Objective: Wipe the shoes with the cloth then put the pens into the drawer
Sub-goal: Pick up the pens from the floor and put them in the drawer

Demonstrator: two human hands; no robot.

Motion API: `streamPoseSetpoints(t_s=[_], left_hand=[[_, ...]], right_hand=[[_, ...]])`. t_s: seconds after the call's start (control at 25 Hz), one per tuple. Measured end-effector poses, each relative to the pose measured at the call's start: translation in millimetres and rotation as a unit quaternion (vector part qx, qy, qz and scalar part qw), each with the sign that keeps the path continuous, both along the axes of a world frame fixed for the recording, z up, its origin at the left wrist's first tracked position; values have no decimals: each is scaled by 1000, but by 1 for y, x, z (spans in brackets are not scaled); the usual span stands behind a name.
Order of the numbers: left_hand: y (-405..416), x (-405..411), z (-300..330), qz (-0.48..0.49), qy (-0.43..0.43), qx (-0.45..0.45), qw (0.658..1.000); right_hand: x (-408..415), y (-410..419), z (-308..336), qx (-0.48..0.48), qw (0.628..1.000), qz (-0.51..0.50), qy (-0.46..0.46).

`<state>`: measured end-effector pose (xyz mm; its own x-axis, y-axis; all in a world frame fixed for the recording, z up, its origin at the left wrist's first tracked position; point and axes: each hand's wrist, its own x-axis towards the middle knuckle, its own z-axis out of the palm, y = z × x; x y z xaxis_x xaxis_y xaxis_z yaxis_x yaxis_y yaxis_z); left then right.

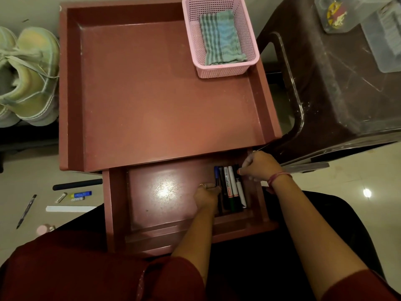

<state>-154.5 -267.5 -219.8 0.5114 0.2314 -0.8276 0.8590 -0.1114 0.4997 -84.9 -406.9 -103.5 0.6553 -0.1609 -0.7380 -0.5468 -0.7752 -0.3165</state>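
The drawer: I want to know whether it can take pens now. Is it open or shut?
Open. The drawer is pulled out below the tabletop, its floor showing, with pens lying inside between both hands.

Pens (230, 187) side by side in open drawer (165, 192) (right end); folded cloth (221, 38), pale shoes (26, 77).

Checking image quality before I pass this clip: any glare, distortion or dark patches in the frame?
Head view: a bright glare spot sits on the drawer floor, with another reflection on the floor tiles at the right; wide-angle bending curves the table edges and the stool; light is dim and warm, the lap area nearly black; the pens stay readable, the shoes slightly soft.
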Motion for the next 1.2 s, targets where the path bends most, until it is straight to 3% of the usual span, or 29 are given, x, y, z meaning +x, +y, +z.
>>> streamPoseSetpoints(t_s=[0.28, 0.36, 0.44, 0.52, 0.64, 0.88, 1.08, 1.2], left_hand=[[-1, 1, 0, -49, -21, 20, 998], [-1, 1, 0, -68, -21, 20, 997], [2, -1, -3, -87, -17, 23, 996], [8, -2, -6, -107, -13, 22, 994], [21, -4, -10, -104, -20, 15, 994], [41, -13, -12, -164, -23, -22, 986], [48, -10, -8, -152, -35, -37, 987], [58, -9, -8, -142, -39, -35, 988]], right_hand=[[-3, 1, -8, -11, 1000, -7, -23], [-5, 10, -12, -106, 989, 76, -66], [-6, 23, -17, -192, 954, 192, -128], [-3, 33, -27, -168, 937, 282, -122], [3, 37, -50, -73, 930, 360, -28], [18, 41, -69, -85, 897, 433, 9], [13, 30, -94, -128, 821, 554, -50], [7, 34, -90, -136, 839, 527, -27]])
